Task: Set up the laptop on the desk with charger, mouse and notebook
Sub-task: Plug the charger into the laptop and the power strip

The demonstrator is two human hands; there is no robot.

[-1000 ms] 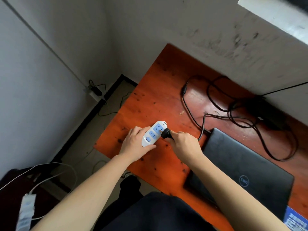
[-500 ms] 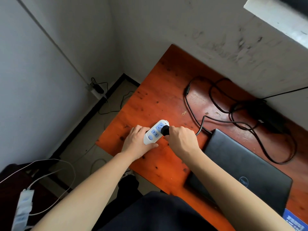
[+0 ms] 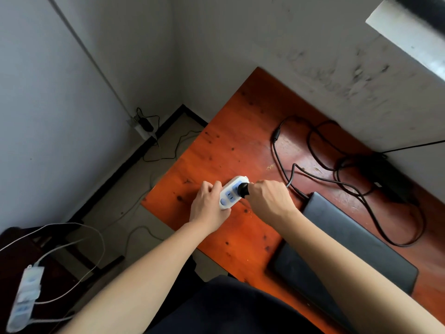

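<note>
Several cable loops [image 3: 346, 186] clutter the desk [image 3: 228, 145] beyond the laptop [image 3: 349, 256].

A white plastic power strip [image 3: 24, 300] with white cord [image 3: 97, 239] is recorded lying on a dark seat [image 3: 14, 259]; a black adapter [image 3: 147, 124] is plugged into a white wall socket [image 3: 137, 127].

Single head-worn wide-angle view, facing forward and down, close above the desk [image 3: 236, 145] corner

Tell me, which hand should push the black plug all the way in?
The right hand, probably: it grips the black plug at the far socket of the power strip, while the left hand holds that strip on the desk.
</note>
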